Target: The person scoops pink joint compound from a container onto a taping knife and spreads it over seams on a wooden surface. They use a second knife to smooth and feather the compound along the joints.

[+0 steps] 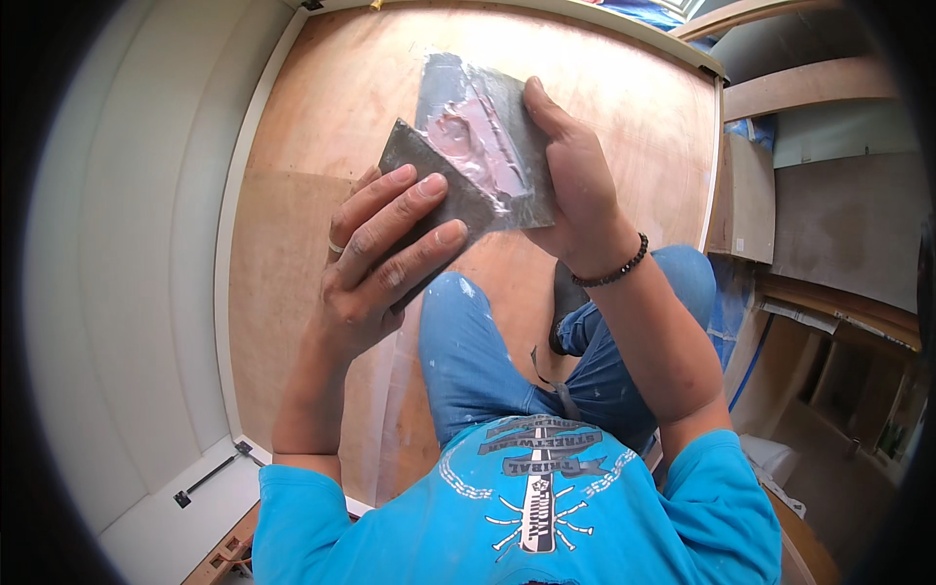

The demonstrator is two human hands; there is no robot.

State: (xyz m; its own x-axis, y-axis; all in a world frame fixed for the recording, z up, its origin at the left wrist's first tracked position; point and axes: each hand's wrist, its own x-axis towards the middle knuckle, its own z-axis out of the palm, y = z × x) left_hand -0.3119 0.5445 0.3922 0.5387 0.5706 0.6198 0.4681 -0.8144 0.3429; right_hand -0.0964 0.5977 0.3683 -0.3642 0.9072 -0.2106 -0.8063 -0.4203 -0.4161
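My left hand (385, 249) has its fingers spread over a flat dark scraper plate (464, 207), gripping it. One long edge of that scraper meets the pink putty (458, 136) lying on a second, square grey plate (517, 102). Along its right side, this plate is pinched by my right hand (580, 175), thumb on the top face and the other fingers hidden beneath. Thick, smeared putty covers the middle of the plate, with a thinner film toward its far edge. Both plates are held up in front of me, above my knees.
Below lies a plywood panel (312, 214) with a pale raised rim. A white panelled wall (127, 244) rises on the left. My bent legs in jeans (463, 336) are on the panel. Wooden boxes and shelving (746, 200) stand at the right, with blue sheeting nearby.
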